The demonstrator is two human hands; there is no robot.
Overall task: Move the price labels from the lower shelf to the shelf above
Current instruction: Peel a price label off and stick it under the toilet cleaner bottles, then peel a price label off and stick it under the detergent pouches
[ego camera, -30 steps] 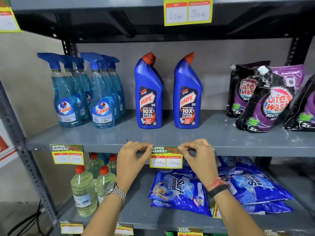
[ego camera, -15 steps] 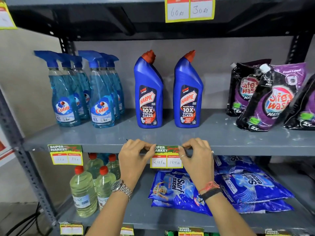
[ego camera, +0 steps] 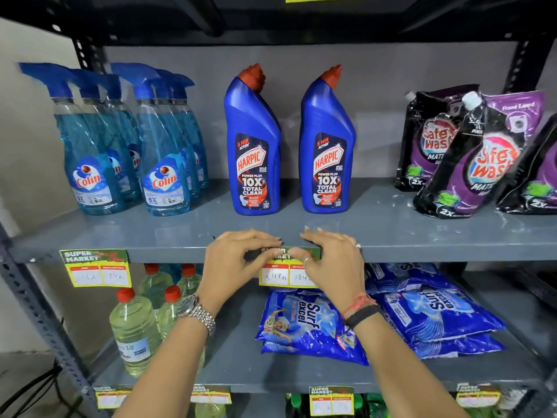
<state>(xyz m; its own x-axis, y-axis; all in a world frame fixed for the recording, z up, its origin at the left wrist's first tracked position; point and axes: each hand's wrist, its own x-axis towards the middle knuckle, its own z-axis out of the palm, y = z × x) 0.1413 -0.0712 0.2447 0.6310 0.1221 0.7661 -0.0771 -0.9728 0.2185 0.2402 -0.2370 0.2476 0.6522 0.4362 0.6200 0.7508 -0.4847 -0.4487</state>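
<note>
A yellow and green price label (ego camera: pixel 275 276) hangs on the front edge of the middle grey shelf (ego camera: pixel 437 253), below two Harpic bottles (ego camera: pixel 256 146). My left hand (ego camera: pixel 238 260) and my right hand (ego camera: pixel 334 260) both rest on the label's green top strip, fingers over the shelf lip and thumbs on the paper. The hands cover most of its header and its right side. A second label (ego camera: pixel 96 268) is stuck on the same edge at the left. Several more labels, one of them a label (ego camera: pixel 331 401) near the centre, sit on the front edge of the lower shelf (ego camera: pixel 271 378).
Colin spray bottles (ego camera: pixel 162 164) stand at the left of the middle shelf and Safewash pouches (ego camera: pixel 482 158) lean at the right. Below are clear bottles (ego camera: pixel 134 330) and Surf Excel packs (ego camera: pixel 313 324). A slotted upright post (ego camera: pixel 36 315) runs down the left side.
The view has come closer and dropped a little. My fingers went from pinching the label's two upper corners to lying across its top strip, nearer each other.
</note>
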